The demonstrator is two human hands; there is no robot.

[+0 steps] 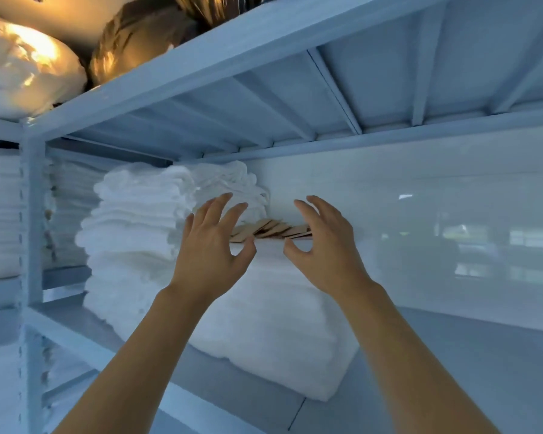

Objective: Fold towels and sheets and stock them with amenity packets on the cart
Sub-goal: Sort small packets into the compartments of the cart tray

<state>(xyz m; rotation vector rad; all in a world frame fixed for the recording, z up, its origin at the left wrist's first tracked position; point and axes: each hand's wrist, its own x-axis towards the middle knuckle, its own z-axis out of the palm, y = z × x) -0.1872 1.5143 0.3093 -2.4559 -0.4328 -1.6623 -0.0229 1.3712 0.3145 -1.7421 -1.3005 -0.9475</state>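
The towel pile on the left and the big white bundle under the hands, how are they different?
The towel pile is tall, with many thin fluffy layers; the big white bundle is low, smooth and wide. The bundle carries brown packets on top; the pile carries none. Both are white and sit on the same shelf.

- the shelving frame [201, 61] is painted a pale blue-grey all over, same shade on the slats underneath the upper shelf
- towel stack [132, 227] on the left is plain white, fluffy, no print or stripe that I can spot
- the big folded sheet [273, 324] in the middle is white too, looks slightly bluish in this light
- amenity packets [271, 229] sitting on top are tan, kraft-cardboard brown, plain
- wall panel [420, 214] behind is glossy whitish-blue with darker reflections
- bagged pillows [22, 67] up top are white, glowing warm yellow-orange
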